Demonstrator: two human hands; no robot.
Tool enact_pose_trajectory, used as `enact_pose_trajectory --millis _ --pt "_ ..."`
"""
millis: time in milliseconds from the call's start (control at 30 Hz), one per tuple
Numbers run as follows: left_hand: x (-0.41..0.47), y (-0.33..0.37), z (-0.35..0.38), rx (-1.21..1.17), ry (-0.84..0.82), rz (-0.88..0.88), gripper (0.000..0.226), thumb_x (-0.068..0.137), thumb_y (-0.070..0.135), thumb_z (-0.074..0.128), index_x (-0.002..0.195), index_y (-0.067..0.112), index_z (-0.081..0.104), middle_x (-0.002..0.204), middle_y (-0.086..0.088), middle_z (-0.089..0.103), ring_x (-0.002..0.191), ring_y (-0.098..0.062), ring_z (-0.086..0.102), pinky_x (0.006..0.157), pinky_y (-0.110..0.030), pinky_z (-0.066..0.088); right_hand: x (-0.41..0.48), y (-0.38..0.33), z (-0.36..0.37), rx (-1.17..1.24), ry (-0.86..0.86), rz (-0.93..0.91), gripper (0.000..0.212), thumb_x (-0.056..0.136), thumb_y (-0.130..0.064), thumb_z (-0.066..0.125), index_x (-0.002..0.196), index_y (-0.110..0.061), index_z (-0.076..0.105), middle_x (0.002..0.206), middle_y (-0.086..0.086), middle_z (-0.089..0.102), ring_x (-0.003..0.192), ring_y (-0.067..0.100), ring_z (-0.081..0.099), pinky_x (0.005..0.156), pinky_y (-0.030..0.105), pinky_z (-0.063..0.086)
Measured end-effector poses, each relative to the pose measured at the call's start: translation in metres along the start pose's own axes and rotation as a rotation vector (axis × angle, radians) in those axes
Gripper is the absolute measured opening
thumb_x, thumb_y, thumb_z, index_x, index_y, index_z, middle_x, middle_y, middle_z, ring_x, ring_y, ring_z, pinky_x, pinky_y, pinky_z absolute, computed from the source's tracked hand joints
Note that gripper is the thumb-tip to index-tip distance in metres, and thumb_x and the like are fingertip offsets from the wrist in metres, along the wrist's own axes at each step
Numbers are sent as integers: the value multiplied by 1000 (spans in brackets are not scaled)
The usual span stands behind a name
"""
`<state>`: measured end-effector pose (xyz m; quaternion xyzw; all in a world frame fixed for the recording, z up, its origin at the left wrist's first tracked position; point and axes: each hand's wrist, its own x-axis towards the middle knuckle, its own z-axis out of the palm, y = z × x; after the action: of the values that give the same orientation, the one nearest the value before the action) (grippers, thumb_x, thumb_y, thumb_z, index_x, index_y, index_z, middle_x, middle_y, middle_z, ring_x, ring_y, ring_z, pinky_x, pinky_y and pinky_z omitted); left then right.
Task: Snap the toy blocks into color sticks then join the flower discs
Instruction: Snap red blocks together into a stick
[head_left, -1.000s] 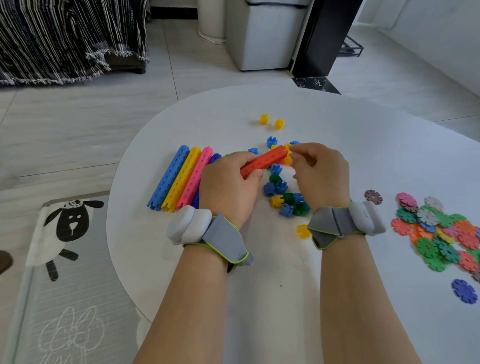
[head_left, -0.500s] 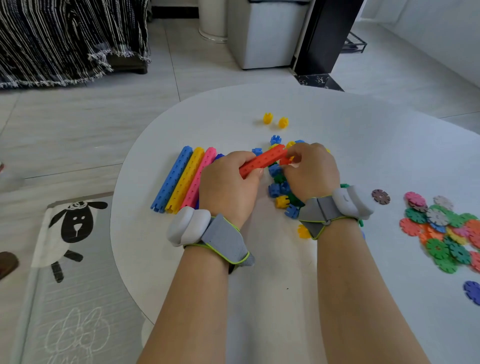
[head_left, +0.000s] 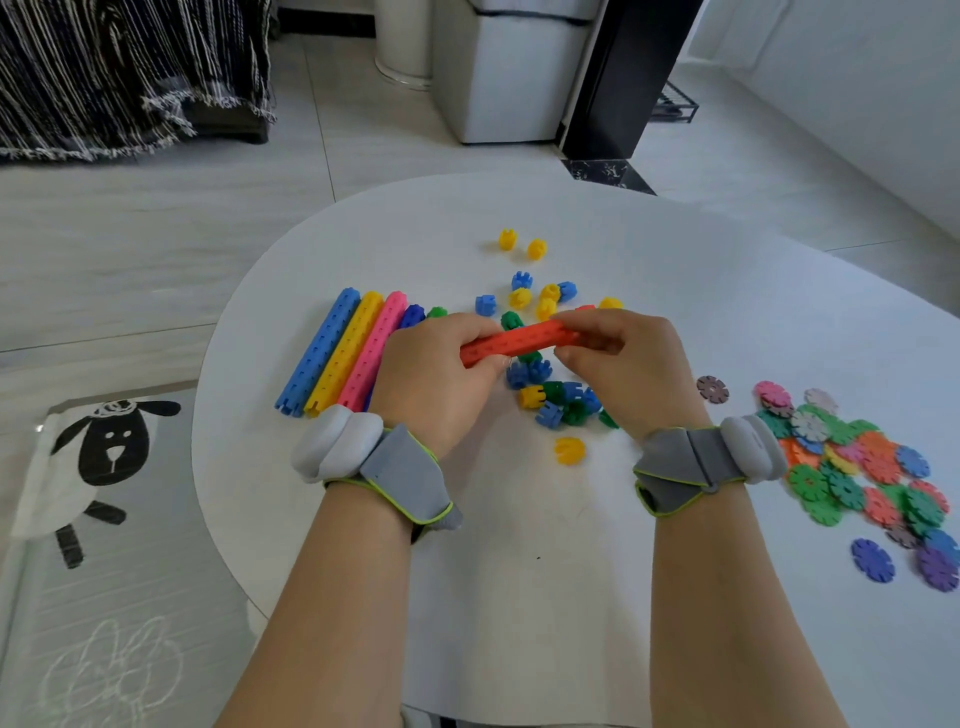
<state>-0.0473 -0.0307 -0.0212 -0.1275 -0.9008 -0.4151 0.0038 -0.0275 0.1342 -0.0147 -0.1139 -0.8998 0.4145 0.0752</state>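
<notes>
A round white desk (head_left: 519, 571) carries everything. A heap of flower discs (head_left: 852, 467) lies at its right. At the left, the blue stick (head_left: 319, 351), yellow stick (head_left: 345, 353) and pink stick (head_left: 373, 351) lie side by side, touching. The left hand (head_left: 436, 379) and right hand (head_left: 628, 364) each grip one end of an orange stick (head_left: 514, 340), held above the loose blocks (head_left: 550, 400).

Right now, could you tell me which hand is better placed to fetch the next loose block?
Right, probably: the right hand pinches only one end of the red stick, nearest the loose blocks; the left hand grips its length.
</notes>
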Motion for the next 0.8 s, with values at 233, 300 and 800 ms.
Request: enact_pose_trajectory --millis 233,300,800 --pt "1 1 0 8 -19 9 26 88 25 62 113 26 66 101 10 67 80 -2 49 66 7 29 -4 2 -6 32 -7 -7 36 87 -2 60 112 -25 70 99 -3 67 91 13 61 86 18 45" --pt "1 1 1 17 -27 15 25 87 25 62 112 26 66 100 9 67 80 -2 50 66 3 31 -4 3 -7 26 -10 -12 35 87 -2 60 113 -25 70 99 -4 67 88 12 60 85 17 44" --pt "0 4 5 -1 -57 13 27 86 25 64 113 28 67 100 8 67 83 -3 53 77 -9 34 -7 11 -18 182 -22 -41 32 92 -2 55 107 -26 69 92 -7 69 84 6 69 89 17 50"
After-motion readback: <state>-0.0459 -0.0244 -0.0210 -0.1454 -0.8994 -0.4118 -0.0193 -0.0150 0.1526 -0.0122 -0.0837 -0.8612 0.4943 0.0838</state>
